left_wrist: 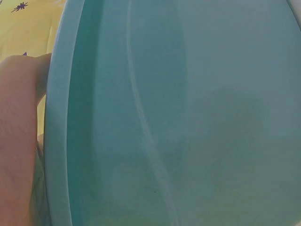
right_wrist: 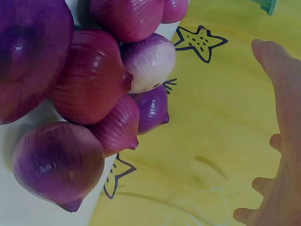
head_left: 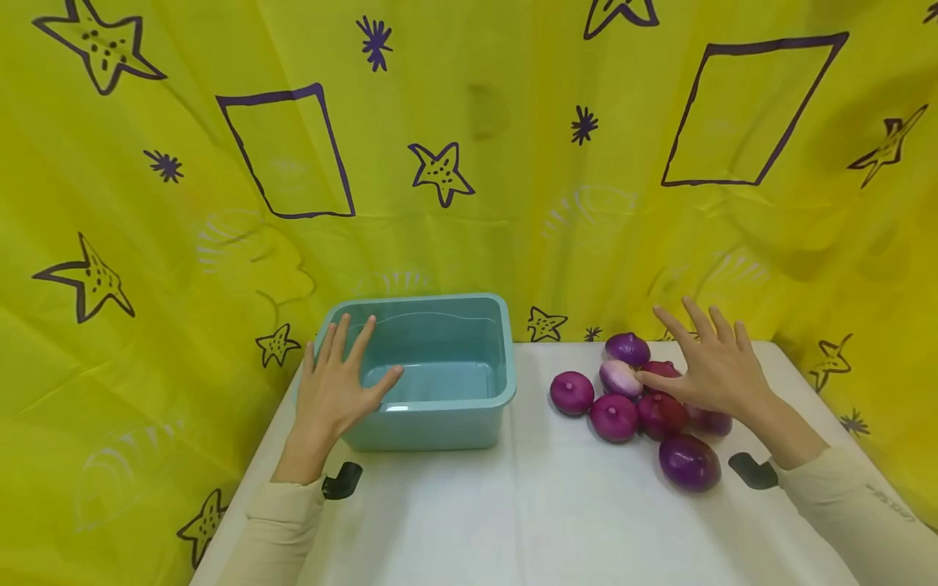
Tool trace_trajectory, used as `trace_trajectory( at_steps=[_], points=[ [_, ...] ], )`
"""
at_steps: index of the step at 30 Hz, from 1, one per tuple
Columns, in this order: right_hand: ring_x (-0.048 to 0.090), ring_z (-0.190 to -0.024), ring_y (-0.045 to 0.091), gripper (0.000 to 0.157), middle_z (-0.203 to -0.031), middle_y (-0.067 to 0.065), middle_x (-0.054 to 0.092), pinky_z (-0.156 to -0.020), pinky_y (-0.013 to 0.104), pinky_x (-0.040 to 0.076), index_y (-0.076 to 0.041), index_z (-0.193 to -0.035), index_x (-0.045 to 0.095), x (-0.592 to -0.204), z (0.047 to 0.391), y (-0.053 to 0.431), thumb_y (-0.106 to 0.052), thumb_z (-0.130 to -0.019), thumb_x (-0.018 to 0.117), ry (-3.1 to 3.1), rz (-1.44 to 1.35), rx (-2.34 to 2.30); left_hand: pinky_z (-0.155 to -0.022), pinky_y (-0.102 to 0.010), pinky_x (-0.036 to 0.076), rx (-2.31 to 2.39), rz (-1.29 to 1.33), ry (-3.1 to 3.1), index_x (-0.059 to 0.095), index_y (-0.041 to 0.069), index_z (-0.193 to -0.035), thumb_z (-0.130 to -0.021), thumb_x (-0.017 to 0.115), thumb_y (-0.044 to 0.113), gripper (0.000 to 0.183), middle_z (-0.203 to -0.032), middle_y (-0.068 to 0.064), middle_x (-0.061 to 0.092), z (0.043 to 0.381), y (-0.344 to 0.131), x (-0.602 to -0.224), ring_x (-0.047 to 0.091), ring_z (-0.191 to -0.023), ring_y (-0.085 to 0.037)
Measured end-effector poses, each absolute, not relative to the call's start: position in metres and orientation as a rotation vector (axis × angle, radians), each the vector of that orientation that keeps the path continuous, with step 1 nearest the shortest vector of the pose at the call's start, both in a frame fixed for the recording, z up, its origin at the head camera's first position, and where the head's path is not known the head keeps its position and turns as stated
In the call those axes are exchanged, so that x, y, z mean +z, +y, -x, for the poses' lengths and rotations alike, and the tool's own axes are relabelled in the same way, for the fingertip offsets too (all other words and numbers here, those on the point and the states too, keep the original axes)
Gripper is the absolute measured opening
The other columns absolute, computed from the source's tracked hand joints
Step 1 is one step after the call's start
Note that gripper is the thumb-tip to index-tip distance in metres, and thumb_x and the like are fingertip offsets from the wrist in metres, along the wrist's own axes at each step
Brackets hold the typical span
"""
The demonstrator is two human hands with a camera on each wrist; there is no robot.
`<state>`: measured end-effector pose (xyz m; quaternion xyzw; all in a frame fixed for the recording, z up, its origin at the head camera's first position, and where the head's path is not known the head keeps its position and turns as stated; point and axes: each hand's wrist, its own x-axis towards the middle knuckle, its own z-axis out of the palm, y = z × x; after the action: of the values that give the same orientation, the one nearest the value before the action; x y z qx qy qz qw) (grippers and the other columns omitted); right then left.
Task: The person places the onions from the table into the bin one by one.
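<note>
1. From the left edge across the whole background hangs a yellow curtain (head_left: 440,252), printed with dark outlined stars, bursts and four-sided frames.
2. At left, in a beige left sleeve (head_left: 282,529), the left hand (head_left: 337,395) is spread wide, thumb out to the right, with nothing in its grasp. It overlaps the basin's left side in the head view; whether it touches the rim, I cannot tell.
3. Left of centre, a blue-green basin (head_left: 425,431) stands upright at the far side of the white bench (head_left: 528,521), its inner floor visible.
4. Right of the basin, well apart from it, eight onions lie grouped on the bench: a magenta onion (head_left: 572,393) leftmost, a dark purple onion (head_left: 627,348) farthest, a pale onion (head_left: 617,378) among them, and a large glossy purple onion (head_left: 689,464) nearest.
5. At right, in a matching right sleeve (head_left: 853,509), the right hand (head_left: 718,378) hangs above the onions' far-right side, fingers widely splayed, holding nothing.
</note>
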<state>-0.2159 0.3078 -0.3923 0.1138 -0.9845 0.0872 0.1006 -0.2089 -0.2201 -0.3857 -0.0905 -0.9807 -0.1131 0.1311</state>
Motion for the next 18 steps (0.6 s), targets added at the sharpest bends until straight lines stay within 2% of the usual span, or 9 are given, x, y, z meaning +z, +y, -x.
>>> trace_trajectory(
  at_steps=[5,13,18],
  points=[
    [0.018,-0.141,0.065,0.107,-0.164,0.032,0.016,-0.112,0.079,0.003,-0.022,-0.164,0.022,-0.394,0.214,0.311,-0.07,-0.082,0.071,-2.889,-0.365,0.275,-0.119,-0.069,0.002,-0.33,0.265,-2.826,0.019,0.027,-0.166,-0.093,0.05,0.073,0.092,-0.17,-0.019,0.014,0.206,-0.222,-0.386,0.012,-0.155,-0.045],
    [0.026,-0.136,0.063,0.106,-0.162,0.031,0.019,-0.103,0.082,0.02,-0.025,-0.164,0.023,-0.399,0.211,0.321,-0.064,-0.081,0.076,-2.875,-0.399,0.31,-0.117,-0.071,0.01,-0.381,0.223,-2.756,0.02,0.027,-0.165,-0.094,0.053,0.068,0.088,-0.167,-0.02,0.02,0.195,-0.245,-0.388,0.02,-0.151,-0.048],
    [0.03,-0.135,0.062,0.104,-0.161,0.031,0.022,-0.098,0.083,0.025,-0.024,-0.163,0.026,-0.402,0.21,0.326,-0.063,-0.081,0.077,-2.864,-0.409,0.288,-0.115,-0.072,0.015,-0.439,0.204,-2.703,0.024,0.021,-0.165,-0.095,0.057,0.06,0.086,-0.164,-0.025,0.024,0.185,-0.261,-0.39,0.025,-0.148,-0.05]
  ],
)
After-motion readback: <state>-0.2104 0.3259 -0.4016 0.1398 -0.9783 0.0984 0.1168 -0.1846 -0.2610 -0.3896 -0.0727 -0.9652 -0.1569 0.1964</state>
